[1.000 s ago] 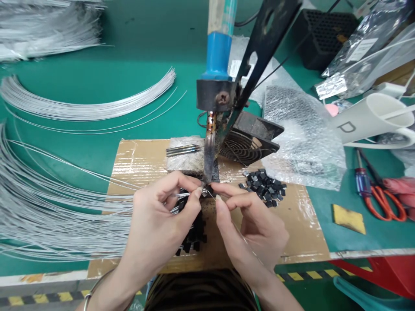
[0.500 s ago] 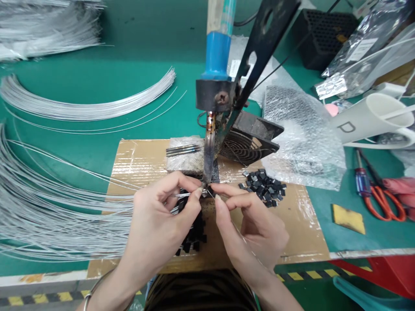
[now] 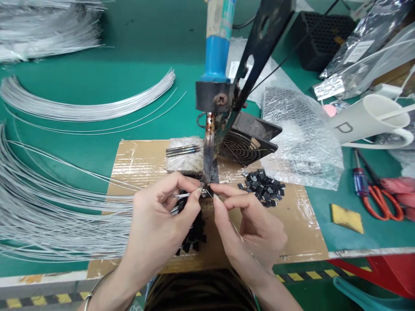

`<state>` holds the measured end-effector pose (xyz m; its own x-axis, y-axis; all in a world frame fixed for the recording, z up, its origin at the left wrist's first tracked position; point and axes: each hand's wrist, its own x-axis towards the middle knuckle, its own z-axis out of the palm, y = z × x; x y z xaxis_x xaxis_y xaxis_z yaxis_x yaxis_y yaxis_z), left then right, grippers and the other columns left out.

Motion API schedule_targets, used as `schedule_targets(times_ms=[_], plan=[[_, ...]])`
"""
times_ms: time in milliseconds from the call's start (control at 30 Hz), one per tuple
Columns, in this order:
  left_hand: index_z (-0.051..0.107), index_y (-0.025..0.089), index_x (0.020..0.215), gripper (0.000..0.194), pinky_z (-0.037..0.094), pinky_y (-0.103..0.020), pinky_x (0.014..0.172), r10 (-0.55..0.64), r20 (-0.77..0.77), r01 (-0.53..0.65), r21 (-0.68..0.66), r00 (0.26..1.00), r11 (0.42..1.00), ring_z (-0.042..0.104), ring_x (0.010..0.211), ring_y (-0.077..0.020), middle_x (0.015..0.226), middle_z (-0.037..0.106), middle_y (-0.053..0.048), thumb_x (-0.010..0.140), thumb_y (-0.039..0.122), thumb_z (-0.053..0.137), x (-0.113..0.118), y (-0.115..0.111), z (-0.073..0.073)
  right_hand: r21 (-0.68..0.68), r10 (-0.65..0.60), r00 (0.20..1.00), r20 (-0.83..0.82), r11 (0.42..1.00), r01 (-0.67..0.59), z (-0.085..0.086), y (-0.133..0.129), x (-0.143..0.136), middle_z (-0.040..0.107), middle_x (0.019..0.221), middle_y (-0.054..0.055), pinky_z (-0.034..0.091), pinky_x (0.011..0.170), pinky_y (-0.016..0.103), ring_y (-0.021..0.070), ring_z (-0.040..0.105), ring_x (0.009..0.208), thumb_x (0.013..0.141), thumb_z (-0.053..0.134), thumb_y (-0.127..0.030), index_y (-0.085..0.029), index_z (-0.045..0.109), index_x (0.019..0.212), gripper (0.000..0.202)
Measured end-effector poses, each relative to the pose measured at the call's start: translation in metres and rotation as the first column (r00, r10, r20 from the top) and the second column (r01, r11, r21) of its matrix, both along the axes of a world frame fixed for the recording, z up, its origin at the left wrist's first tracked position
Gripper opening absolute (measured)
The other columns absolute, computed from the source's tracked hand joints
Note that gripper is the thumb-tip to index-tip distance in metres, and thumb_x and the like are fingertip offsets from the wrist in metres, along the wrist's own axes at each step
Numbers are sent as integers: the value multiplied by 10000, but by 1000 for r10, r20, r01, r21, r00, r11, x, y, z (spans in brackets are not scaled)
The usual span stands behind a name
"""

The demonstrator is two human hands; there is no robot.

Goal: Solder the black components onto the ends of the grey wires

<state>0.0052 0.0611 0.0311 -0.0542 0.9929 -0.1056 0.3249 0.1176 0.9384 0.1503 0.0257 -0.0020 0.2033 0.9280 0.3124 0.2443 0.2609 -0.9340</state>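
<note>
Slender grey wire point(image 3: 182, 196) extends from within left hand's point(image 3: 162, 220) pinching grasp; right hand point(image 3: 257, 229) pinches thin silvery strand point(image 3: 210, 194) just beside

I count: soldering iron point(image 3: 216, 60), one; fan point(image 3: 248, 142), one; black pieces point(image 3: 264, 188), two heaps, uncountable. Toward my tabletop's point(image 3: 139, 77) left edge: wire bundles point(image 3: 90, 111), at least three. Toward its right: mug point(image 3: 363, 123), one; screwdriver point(image 3: 360, 182), one; scissors point(image 3: 377, 191), one pair; yellow sponge point(image 3: 347, 218), one.
</note>
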Motion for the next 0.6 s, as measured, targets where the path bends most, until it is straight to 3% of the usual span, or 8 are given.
schedule_targets(times_ms=[600], plan=[[716,221,749,117,526,-169,617,-6,0,6,11,1000,1000,708,733,-114,813,773,27,837,145,729,2,1,1,11,-10,999,40,1000,9,0,1,-1,830,1088,43,651,832,320,204,811,957,882,720,-33,-241,670,908,215]])
